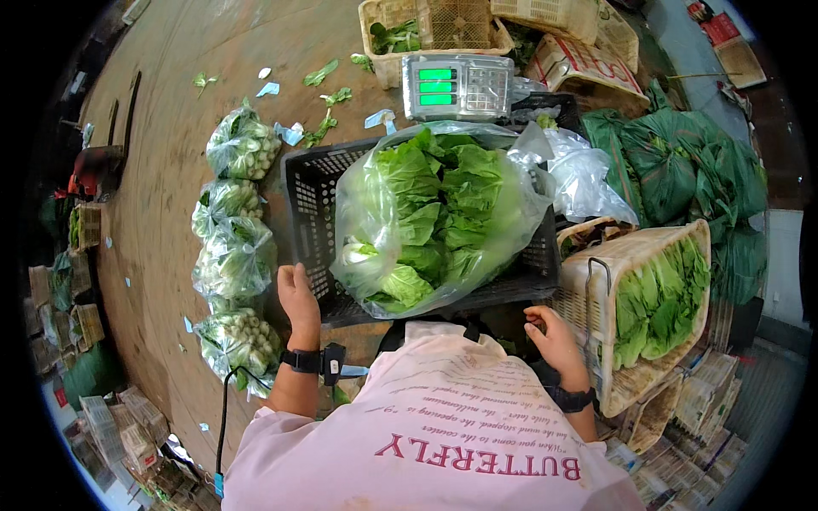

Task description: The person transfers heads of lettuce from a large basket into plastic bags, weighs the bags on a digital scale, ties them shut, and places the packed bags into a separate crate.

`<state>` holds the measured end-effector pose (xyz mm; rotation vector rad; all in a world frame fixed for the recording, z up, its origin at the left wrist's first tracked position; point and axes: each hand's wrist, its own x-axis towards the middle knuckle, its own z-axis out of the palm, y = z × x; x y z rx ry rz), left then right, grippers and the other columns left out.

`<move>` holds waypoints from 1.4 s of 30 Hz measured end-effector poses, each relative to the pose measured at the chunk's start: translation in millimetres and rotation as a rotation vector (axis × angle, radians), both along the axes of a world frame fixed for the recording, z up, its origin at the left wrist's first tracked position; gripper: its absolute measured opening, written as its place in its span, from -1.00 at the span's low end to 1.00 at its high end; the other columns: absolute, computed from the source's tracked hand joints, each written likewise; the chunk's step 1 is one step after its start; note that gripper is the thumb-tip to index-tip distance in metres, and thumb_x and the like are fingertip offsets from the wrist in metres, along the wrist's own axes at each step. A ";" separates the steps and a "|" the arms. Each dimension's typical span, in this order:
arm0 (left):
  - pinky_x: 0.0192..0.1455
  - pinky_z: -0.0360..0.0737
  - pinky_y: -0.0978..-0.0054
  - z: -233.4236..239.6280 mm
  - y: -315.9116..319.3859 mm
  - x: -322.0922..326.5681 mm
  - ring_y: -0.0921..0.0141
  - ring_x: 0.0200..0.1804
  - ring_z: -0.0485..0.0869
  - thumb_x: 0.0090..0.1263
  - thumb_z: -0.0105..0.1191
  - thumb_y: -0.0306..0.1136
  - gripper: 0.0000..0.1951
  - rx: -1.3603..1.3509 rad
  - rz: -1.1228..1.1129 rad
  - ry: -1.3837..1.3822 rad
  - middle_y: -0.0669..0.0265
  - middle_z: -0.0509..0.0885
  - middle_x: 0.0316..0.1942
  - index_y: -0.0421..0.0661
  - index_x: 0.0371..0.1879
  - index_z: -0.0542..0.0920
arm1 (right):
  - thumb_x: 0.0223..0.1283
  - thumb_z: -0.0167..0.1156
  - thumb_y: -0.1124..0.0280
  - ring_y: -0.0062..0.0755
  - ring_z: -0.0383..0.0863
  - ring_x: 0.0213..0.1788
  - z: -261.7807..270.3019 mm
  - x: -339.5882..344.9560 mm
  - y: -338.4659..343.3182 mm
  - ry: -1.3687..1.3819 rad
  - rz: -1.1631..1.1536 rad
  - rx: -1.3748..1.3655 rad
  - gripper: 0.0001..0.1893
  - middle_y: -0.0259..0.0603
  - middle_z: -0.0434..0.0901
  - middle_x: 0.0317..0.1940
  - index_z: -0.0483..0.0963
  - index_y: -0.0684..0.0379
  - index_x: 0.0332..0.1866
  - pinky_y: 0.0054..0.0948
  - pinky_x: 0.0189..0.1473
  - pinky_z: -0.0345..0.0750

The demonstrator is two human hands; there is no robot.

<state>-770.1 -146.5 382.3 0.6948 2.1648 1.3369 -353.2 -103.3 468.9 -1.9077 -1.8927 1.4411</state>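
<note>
In front of me a clear plastic bag [367,204] full of leafy green lettuce [409,185] sits in a black plastic crate [307,211]. The bag's neck is bunched at the right, and its base bulges over the crate's near rim. My left hand [299,303] is at the crate's left near corner with its fingers curled; whether it grips the rim is hidden. Beside the right near corner, my right hand [551,332] is loosely bent, its thumb apart from the fingers, with nothing visible in it. A digital scale display [457,87] with lit green screens stands beyond the crate.
Several bags of pale-stemmed greens [238,262] line the floor at left. At right stand a beige crate of lettuce [658,306], white plastic bags [585,175] and green sacks [671,166]. Another beige crate [386,61] is behind the scale. Loose leaves [321,72] litter the floor.
</note>
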 end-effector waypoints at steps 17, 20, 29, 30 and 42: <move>-0.27 0.40 0.46 130.4 111.2 316.0 0.38 -0.40 0.43 0.27 -0.09 -0.38 -0.84 0.424 -0.940 -0.703 0.24 0.45 -0.47 -0.21 -0.47 0.43 | 0.25 0.06 0.34 -0.45 0.52 -0.19 -2.4 364.0 -68.0 -0.126 -0.954 0.279 -0.73 -0.21 0.56 -0.20 0.45 0.26 -0.02 -0.47 -0.10 0.45; -0.12 0.42 0.51 116.7 135.5 421.1 0.43 -0.27 0.49 0.37 -0.13 -0.28 -0.79 0.022 -1.369 -0.645 0.30 0.48 -0.39 -0.19 -0.32 0.44 | 0.24 0.07 0.36 -0.46 0.50 -0.16 -3.4 409.1 -65.1 -0.133 -1.007 0.434 -0.70 -0.22 0.53 -0.16 0.42 0.26 0.03 -0.50 -0.07 0.43; -0.13 0.46 0.52 60.4 153.2 589.3 0.52 -0.28 0.50 0.36 -0.09 -0.26 -0.86 -0.443 -1.300 -0.952 0.42 0.51 -0.39 -0.05 -0.28 0.45 | -0.07 0.28 0.23 -0.07 0.47 0.08 -31.5 519.8 -85.9 -0.650 -0.844 -0.260 -0.08 0.08 0.42 0.10 -0.09 0.23 0.39 -0.25 0.04 0.45; -0.17 0.47 0.51 61.1 151.2 603.5 0.50 -0.31 0.50 0.37 -0.09 -0.23 -0.84 -0.492 -1.297 -0.934 0.41 0.49 -0.39 -0.04 -0.33 0.46 | -0.07 0.28 0.23 -0.07 0.47 0.08 -47.8 523.2 -90.4 -0.648 -0.858 -0.274 -0.08 0.08 0.42 0.10 -0.09 0.23 0.39 -0.25 0.04 0.45; -0.27 0.45 0.49 42.9 139.5 679.9 0.44 -0.39 0.50 0.29 0.01 -0.29 -0.77 -0.274 -1.758 -0.434 0.29 0.57 -0.45 -0.25 -0.30 0.49 | -0.16 0.36 0.36 0.03 0.52 -0.05 -98.9 544.4 -96.5 -0.695 -0.867 0.058 -0.13 0.21 0.47 -0.05 0.03 0.27 0.29 -0.20 -0.03 0.49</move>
